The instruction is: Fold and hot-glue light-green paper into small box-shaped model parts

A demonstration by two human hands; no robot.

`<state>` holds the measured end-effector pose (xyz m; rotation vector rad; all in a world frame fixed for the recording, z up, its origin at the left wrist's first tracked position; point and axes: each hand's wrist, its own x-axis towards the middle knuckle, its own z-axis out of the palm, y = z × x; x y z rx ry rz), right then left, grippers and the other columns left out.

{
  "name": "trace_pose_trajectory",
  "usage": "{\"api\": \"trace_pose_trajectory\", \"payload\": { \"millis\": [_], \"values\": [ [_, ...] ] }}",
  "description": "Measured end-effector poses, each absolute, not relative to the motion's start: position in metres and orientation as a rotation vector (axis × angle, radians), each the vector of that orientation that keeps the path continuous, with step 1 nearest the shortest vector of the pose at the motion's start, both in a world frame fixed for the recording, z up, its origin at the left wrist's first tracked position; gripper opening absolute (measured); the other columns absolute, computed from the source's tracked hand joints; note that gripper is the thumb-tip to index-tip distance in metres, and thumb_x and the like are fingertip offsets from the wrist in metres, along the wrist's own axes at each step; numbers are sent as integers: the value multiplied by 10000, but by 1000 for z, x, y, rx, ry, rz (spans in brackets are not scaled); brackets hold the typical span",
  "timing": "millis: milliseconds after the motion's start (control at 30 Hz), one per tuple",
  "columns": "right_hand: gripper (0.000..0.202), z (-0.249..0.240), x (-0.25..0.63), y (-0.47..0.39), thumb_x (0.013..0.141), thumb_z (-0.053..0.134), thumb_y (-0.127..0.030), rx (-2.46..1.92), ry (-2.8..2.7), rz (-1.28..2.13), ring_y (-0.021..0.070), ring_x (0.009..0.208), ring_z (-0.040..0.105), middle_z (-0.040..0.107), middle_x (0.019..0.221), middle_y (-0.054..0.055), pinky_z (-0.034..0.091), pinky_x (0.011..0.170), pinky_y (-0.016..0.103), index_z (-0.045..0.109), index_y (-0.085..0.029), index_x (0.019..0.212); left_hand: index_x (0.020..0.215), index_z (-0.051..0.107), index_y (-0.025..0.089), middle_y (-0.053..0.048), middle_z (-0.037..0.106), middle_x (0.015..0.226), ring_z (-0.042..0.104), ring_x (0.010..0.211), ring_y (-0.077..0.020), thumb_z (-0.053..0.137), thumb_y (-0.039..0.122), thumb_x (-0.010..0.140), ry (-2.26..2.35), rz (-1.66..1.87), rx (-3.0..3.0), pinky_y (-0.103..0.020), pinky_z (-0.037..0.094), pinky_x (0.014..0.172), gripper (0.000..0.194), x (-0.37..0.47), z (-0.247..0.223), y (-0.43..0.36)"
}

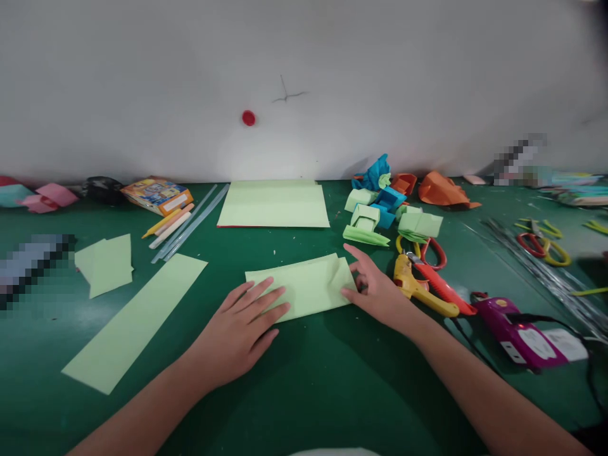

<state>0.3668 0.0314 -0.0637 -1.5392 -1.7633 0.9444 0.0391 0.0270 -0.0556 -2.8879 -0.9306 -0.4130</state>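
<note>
A folded sheet of pale green paper (pixel 308 288) lies on the table in front of me, its right end creased and slightly raised. My left hand (pixel 249 323) rests flat over its left part with the fingers spread. At the right end is my right hand (pixel 373 285), its index finger stretched out above the corner and its thumb touching the paper near the edge. The other right fingers are curled and partly hidden. To the left lies a long pale green paper strip (pixel 135 323), and smaller green pieces (pixel 111 266) overlap beside it.
Behind the folded sheet lies a paper stack (pixel 273 206). Folded paper pieces (pixel 365 218) cluster at its right. A yellow glue gun (pixel 413 285), a red cutter (pixel 444 288) and a purple device (pixel 515 332) with a cable lie right. Glue sticks (pixel 192 221) and an orange box (pixel 156 195) lie left.
</note>
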Motion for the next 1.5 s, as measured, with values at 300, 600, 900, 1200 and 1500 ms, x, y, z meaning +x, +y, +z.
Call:
{"api": "trace_pose_trajectory", "payload": {
  "millis": [300, 600, 900, 1200, 1500],
  "values": [
    [407, -60, 358, 25, 1032, 465, -338, -1502, -2300, 256, 352, 1357, 448, 510, 1508, 107, 395, 1075, 602, 544, -281, 1427, 1470, 540, 293, -20, 540, 1546, 504, 1429, -262, 412, 283, 1061, -1005, -320, -2992, -502, 456, 1153, 429, 36, -62, 33],
    [361, -57, 352, 20, 1057, 459, -403, -1490, -2519, 140, 319, 1280, 552, 574, 1492, 66, 294, 1089, 614, 603, -324, 1379, 1536, 462, 270, -13, 431, 1615, 419, 1494, -254, 354, 297, 1078, -1016, -200, -3024, -485, 371, 1241, 471, 35, -65, 35],
    [376, -60, 355, 21, 1043, 495, -401, -1499, -2498, 166, 315, 1298, 529, 557, 1511, 46, 341, 1061, 576, 585, -344, 1404, 1622, 252, 349, -15, 346, 1663, 347, 1532, -267, 368, 319, 1082, -992, -184, -3045, -499, 319, 1256, 553, 35, -64, 36],
    [379, -63, 357, 22, 1043, 482, -418, -1495, -2500, 181, 323, 1304, 519, 551, 1519, 53, 354, 1058, 585, 584, -347, 1401, 1621, 253, 354, -38, 287, 1688, 293, 1553, -303, 405, 509, 1060, -1003, -112, -3071, -509, 283, 1258, 602, 35, -57, 32],
    [394, -61, 358, 22, 1047, 467, -425, -1498, -2514, 197, 328, 1308, 519, 547, 1523, 62, 365, 1065, 589, 582, -346, 1415, 1627, 237, 348, -47, 244, 1702, 264, 1562, -314, 417, 570, 1040, -976, -121, -3079, -495, 237, 1269, 652, 34, -57, 31]
  ]
}}
